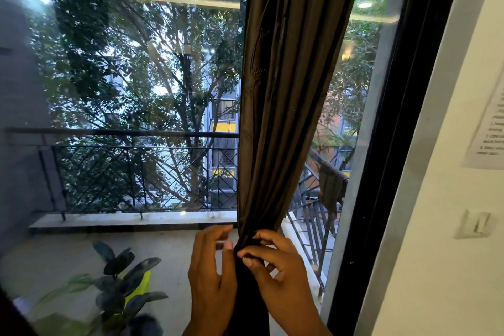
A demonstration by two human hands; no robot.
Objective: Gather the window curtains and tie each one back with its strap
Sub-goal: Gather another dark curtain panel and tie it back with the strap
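A dark brown curtain [289, 84] hangs gathered into a narrow bundle in front of the window glass, pinched in at about hand height. My left hand [211, 278] curls round the bundle from the left, fingertips at its edge. From the right, my right hand [275, 273] pinches a dark strap [255, 243] that crosses the bundle at its narrowest point. The strap is the same dark colour as the cloth and mostly hidden by my fingers.
The black window frame [381, 172] and a white wall [450, 226] with a wall hook [476, 222] and a taped paper notice [491, 128] stand to the right. Behind the glass are a balcony railing [122, 172] and a leafy potted plant [122, 281].
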